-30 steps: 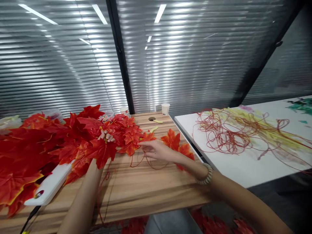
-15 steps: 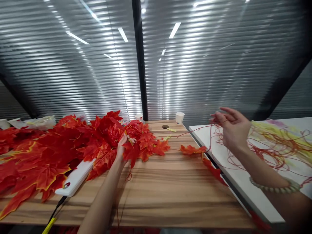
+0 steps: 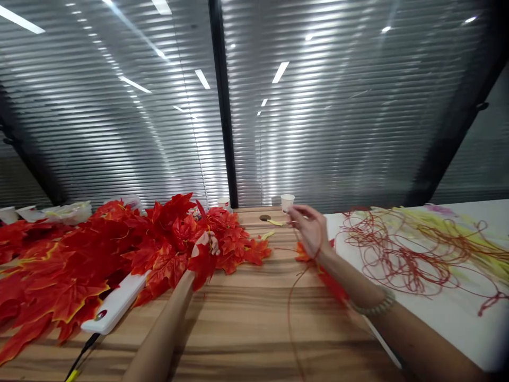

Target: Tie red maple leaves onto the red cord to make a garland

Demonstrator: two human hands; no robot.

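My left hand (image 3: 207, 244) is closed at the right part of a heap of red artificial maple leaves (image 3: 75, 254). A red maple leaf (image 3: 203, 265) hangs from its curled fingers and hides part of the palm. My right hand (image 3: 312, 229), with a bead bracelet (image 3: 376, 303) on its wrist, is raised over the wooden table with thumb and fingers pinched. From it a thin red string (image 3: 290, 313) hangs down towards the table's front. Behind the right forearm, partly covered, are more red leaves (image 3: 332, 284) along the table's right edge.
A white power strip (image 3: 115, 305) lies under the heap's front edge. Paper cups, including a white cup (image 3: 287, 202), stand at the back near a cable hole (image 3: 264, 217). Tangled red string (image 3: 413, 265) and yellow material (image 3: 485, 254) cover part of the white table (image 3: 469, 339).
My right hand has moved left and a little down, from over the white table to over the wooden one, drawing the string along. My left hand stays at the heap, fingers more visible.
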